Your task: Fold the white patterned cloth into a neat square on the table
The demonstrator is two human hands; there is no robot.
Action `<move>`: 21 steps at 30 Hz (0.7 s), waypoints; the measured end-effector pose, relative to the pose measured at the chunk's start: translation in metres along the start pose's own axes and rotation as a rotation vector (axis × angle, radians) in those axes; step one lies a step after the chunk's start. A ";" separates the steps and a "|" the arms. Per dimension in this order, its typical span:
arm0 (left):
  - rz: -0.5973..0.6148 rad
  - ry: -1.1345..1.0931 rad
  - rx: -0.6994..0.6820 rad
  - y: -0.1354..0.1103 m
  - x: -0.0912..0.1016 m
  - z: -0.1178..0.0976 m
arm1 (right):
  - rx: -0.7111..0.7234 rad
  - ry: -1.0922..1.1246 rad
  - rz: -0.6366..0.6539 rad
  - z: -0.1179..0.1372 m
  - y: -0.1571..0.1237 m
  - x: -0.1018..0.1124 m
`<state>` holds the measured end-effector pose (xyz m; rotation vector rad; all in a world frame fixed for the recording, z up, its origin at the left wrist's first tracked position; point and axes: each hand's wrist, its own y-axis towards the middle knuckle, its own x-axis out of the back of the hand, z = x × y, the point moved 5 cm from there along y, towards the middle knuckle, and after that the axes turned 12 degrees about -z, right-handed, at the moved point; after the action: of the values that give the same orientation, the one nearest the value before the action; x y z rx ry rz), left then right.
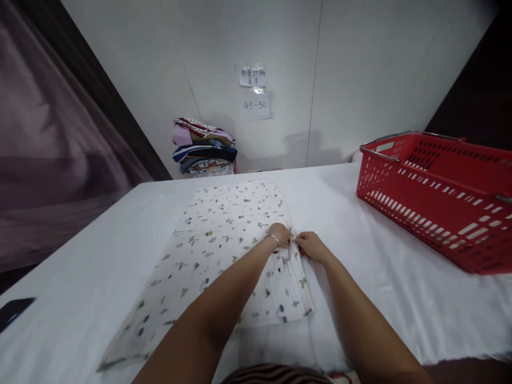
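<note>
A white cloth with small leaf and flower prints [216, 240] lies flat and folded on the white table [360, 250]. Both my hands meet at its right edge, about halfway along. My left hand [281, 234], with a thin bracelet at the wrist, is closed in a pinch on the cloth's edge. My right hand [310, 245] is closed on the same edge right beside it, the two hands almost touching. My forearms cross over the near part of the cloth and hide some of it.
A red plastic basket [436, 197] with metal handles stands on the table at the right. A stack of folded clothes [204, 146] sits against the far wall, under two paper notes [254, 90]. A dark flat object [14, 312] lies at the table's left edge.
</note>
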<state>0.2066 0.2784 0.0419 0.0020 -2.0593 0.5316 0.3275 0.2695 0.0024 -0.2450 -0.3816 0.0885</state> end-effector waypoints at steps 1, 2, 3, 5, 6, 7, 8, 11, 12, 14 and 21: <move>0.010 -0.014 0.004 0.001 -0.001 0.000 | -0.002 0.004 -0.001 0.000 0.000 0.000; 0.025 -0.034 0.011 0.003 -0.002 0.000 | -0.002 0.007 -0.002 0.000 0.000 0.000; 0.042 -0.053 0.020 0.004 -0.003 0.000 | -0.002 0.010 -0.003 0.000 0.000 0.000; 0.062 -0.060 0.030 0.008 -0.005 0.000 | -0.002 0.014 -0.003 0.000 0.001 0.000; 0.068 -0.058 0.030 0.010 -0.007 0.000 | -0.003 0.015 -0.002 -0.001 0.001 0.000; 0.069 -0.054 0.025 0.012 -0.007 0.000 | -0.004 0.018 0.001 -0.001 0.001 0.000; 0.069 -0.052 0.016 0.013 -0.008 0.000 | -0.007 0.020 0.005 -0.001 0.001 0.000; 0.082 -0.053 -0.018 0.015 -0.010 0.002 | -0.022 0.031 0.018 0.000 0.000 0.000; 0.089 -0.051 -0.034 0.015 -0.011 0.002 | -0.029 0.035 0.020 0.000 0.000 0.000; 0.103 -0.044 -0.070 0.015 -0.012 0.003 | -0.042 0.043 0.021 0.001 -0.001 0.001; 0.116 0.016 -0.199 0.015 -0.013 -0.001 | -0.057 0.071 0.036 0.002 -0.002 0.001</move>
<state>0.2107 0.2896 0.0257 -0.2398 -2.0977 0.3942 0.3280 0.2676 0.0048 -0.3109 -0.3097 0.1036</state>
